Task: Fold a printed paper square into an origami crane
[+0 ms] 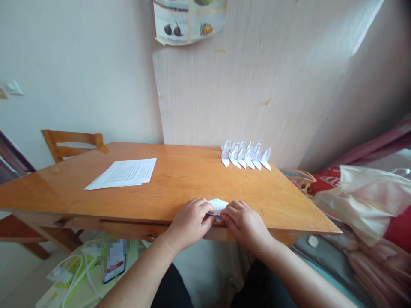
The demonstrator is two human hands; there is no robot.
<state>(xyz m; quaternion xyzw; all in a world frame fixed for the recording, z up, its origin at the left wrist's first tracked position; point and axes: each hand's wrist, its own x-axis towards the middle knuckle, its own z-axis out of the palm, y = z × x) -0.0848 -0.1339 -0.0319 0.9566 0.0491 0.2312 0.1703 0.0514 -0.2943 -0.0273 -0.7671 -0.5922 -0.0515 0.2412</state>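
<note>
The left hand [192, 220] pinches one end of the folded paper [218, 206], its long axis crosswise at the worktop's [183, 179] near edge, its shallow peak pointing forward; the right hand [246, 223] pinches the other end.

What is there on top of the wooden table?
On the table are printed sheets and rows of folded figures. At its near edge, the left hand and right hand hold a folded paper. Lower sheets are mostly covered, back figures partly.
</note>
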